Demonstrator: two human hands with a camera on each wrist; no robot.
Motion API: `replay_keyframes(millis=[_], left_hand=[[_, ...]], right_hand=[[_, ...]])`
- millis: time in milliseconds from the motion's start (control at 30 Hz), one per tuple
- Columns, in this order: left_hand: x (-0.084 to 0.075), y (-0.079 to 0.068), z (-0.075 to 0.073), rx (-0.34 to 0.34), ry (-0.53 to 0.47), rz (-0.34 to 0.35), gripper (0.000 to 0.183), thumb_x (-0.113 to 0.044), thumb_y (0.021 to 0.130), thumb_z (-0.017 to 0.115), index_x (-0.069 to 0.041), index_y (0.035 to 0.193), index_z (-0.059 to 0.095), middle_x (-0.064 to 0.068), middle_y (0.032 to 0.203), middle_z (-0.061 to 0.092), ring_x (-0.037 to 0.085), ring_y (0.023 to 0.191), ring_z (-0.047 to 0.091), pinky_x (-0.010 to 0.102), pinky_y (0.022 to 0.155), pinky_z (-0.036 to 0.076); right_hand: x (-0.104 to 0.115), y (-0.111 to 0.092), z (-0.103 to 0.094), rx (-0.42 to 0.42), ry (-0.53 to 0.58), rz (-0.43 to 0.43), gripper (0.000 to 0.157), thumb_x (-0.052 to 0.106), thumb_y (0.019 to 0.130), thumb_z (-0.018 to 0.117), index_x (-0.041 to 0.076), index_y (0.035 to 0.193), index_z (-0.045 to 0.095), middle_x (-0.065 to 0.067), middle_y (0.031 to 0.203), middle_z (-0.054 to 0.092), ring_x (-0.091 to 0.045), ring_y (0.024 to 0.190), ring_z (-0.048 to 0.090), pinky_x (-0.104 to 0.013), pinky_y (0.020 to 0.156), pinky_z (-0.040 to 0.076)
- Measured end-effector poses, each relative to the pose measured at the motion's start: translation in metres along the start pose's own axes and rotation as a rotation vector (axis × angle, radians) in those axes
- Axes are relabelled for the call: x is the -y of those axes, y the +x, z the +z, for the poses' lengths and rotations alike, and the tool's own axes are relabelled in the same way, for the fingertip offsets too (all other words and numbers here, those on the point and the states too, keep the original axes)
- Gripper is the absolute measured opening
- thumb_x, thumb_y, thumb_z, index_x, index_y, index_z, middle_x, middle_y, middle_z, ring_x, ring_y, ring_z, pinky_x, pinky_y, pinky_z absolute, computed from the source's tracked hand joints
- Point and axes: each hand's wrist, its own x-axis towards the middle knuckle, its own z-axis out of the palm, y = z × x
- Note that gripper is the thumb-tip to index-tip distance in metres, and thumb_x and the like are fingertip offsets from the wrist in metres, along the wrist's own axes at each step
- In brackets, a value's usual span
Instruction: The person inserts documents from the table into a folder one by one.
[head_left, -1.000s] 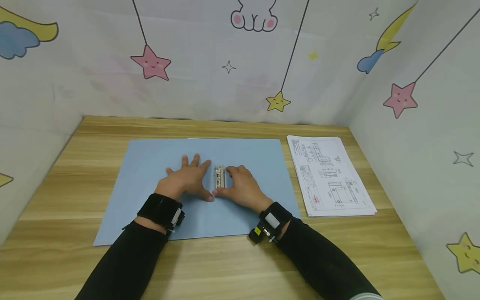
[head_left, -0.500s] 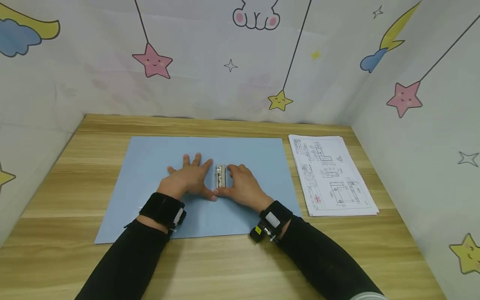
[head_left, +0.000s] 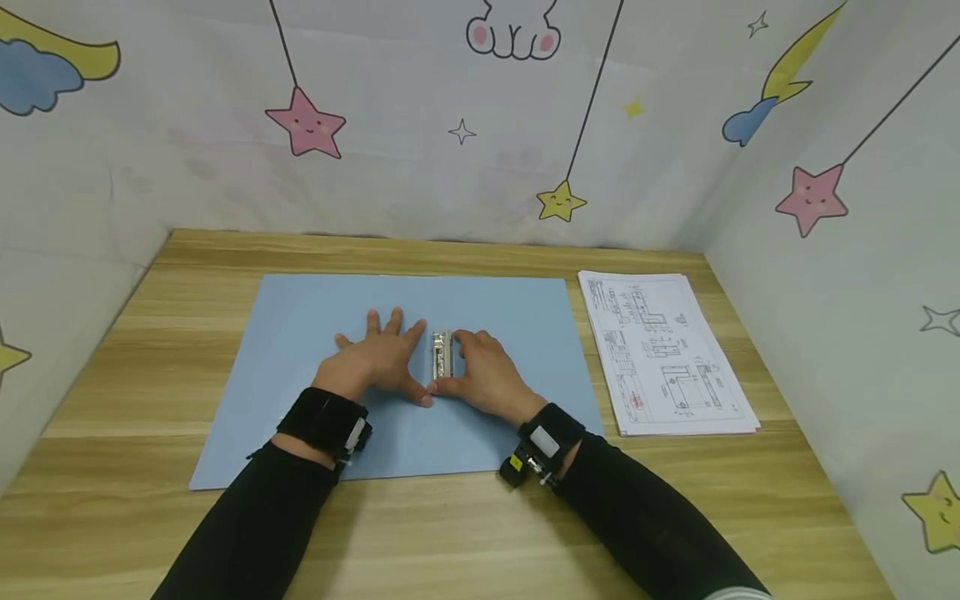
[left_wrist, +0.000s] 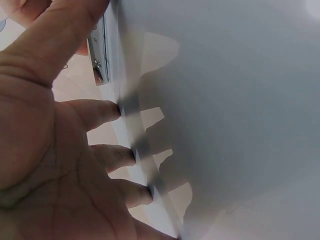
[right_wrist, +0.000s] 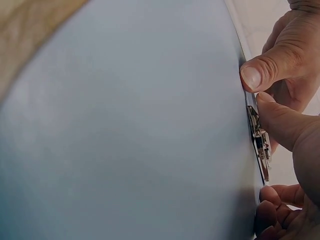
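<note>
A blue folder (head_left: 502, 300) lies spread open on the table. On it, near the middle, sits a silver metal clip mechanism (head_left: 442, 355) with its long side pointing away from me. My right hand (head_left: 491, 379) holds the clip lengthwise, thumb at the near end and fingers at the far end, as the right wrist view also shows beside the clip (right_wrist: 259, 142). Just left of the clip, my left hand (head_left: 375, 358) rests on the folder with fingers spread. Its fingertips (left_wrist: 111, 110) press on the blue surface, and its thumb tip lies close to the right thumb.
A stack of printed technical drawings (head_left: 663, 358) lies to the right of the folder on the wooden table (head_left: 435, 533). Pale fabric walls (head_left: 375, 192) with star prints rise behind the table and at both sides. Each wrist carries a black strap with a small camera.
</note>
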Motion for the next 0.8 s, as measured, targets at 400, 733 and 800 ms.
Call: replay_keyframes(millis=[400, 733, 800], left_hand=[[0.0004, -0.0017, -0.0003, -0.008, -0.001, 0.001, 0.125, -0.063, 0.062, 0.081, -0.019, 0.157, 0.011, 0.023, 0.161, -0.006, 0.054, 0.138, -0.013, 0.088, 0.09, 0.003], [0.0006, -0.0015, -0.0016, -0.015, -0.008, 0.004, 0.124, -0.065, 0.062, 0.08, -0.019, 0.156, 0.014, 0.024, 0.161, -0.003, 0.055, 0.138, -0.011, 0.088, 0.089, 0.004], [0.0004, -0.0012, -0.0022, -0.012, -0.006, 0.0, 0.123, -0.066, 0.063, 0.079, -0.019, 0.156, 0.014, 0.024, 0.161, -0.003, 0.055, 0.138, -0.011, 0.088, 0.089, 0.005]], right_hand=[[0.0013, 0.0019, -0.001, 0.016, 0.022, -0.018, 0.085, 0.048, 0.078, 0.076, 0.004, 0.141, 0.042, -0.007, 0.109, 0.058, -0.018, 0.096, 0.051, -0.036, 0.08, 0.047], [0.0012, 0.0023, -0.0047, 0.055, 0.087, 0.029, 0.08, 0.051, 0.082, 0.069, 0.005, 0.142, 0.041, -0.008, 0.111, 0.059, -0.019, 0.094, 0.052, -0.035, 0.077, 0.048], [0.0025, 0.0019, -0.0065, 0.061, 0.123, 0.049, 0.08, 0.054, 0.083, 0.067, 0.006, 0.141, 0.042, -0.008, 0.111, 0.058, -0.019, 0.094, 0.052, -0.036, 0.076, 0.048]])
